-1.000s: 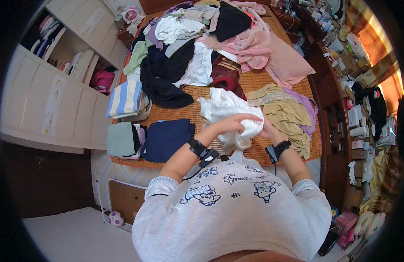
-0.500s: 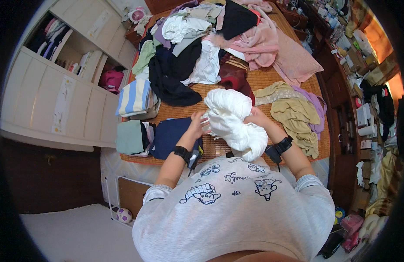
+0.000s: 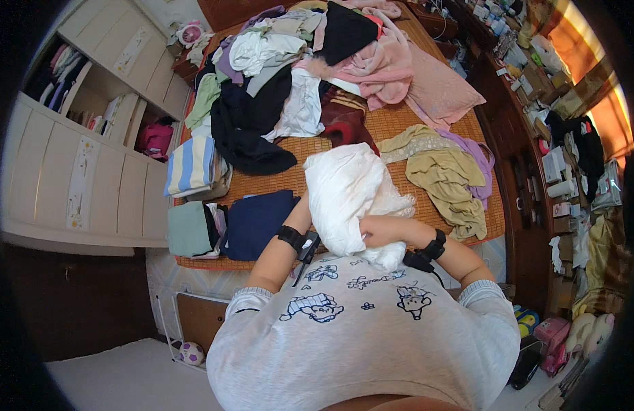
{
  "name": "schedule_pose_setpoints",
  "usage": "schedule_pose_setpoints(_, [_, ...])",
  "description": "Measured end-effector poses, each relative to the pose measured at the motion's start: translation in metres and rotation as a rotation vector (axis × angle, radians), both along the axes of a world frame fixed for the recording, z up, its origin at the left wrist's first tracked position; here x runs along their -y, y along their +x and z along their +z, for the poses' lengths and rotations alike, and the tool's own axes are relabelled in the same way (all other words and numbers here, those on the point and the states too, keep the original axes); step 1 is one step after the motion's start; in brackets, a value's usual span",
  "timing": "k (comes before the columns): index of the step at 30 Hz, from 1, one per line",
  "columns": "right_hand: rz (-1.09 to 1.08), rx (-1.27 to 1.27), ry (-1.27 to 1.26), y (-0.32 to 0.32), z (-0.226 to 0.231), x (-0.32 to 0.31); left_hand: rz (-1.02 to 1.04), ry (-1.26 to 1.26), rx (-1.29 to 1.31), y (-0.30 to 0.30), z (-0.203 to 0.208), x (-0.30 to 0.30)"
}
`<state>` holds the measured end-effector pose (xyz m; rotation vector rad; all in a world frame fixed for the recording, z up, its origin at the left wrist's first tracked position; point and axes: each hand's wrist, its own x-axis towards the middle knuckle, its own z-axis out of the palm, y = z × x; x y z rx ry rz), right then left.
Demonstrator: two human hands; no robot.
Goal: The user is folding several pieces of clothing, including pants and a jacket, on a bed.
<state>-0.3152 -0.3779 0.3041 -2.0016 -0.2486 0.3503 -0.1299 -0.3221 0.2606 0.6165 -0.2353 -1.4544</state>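
A crumpled white garment (image 3: 344,185) hangs in front of my chest, its exact kind not clear from the folds. My right hand (image 3: 380,231) is closed on its lower near part, fingers curled into the cloth. Only the wrist end of my left hand (image 3: 302,214) shows at the garment's left edge; its fingers are hidden behind or inside the cloth. Left of that hand lies a folded navy garment (image 3: 260,225), beside a folded pale green one (image 3: 189,229). Farther back sits a blue-and-white striped folded piece (image 3: 191,166).
A large heap of loose clothes, with a black garment (image 3: 252,123) in front, covers the far part of the mat-topped bed (image 3: 306,146). At right lie a crumpled tan garment (image 3: 443,181) and a pink pillow (image 3: 437,89). A cabinet (image 3: 101,185) stands left; cluttered shelves (image 3: 536,171) line the right.
The white garment has been turned and bunched differently, nearer my chest. My right hand has moved down and inward on it; my left hand has slipped behind it. The view has shifted slightly.
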Motion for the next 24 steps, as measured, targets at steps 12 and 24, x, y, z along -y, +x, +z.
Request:
schedule_pose_setpoints(12, [-0.661, 0.169, 0.028, -0.003, 0.065, 0.081, 0.041, -0.067, 0.768, 0.015, 0.068, -0.030])
schedule_pose_setpoints(24, [-0.763, 0.163, 0.125, 0.026, 0.029, 0.061, -0.772, -0.195, 1.717, -0.027, 0.089, -0.008])
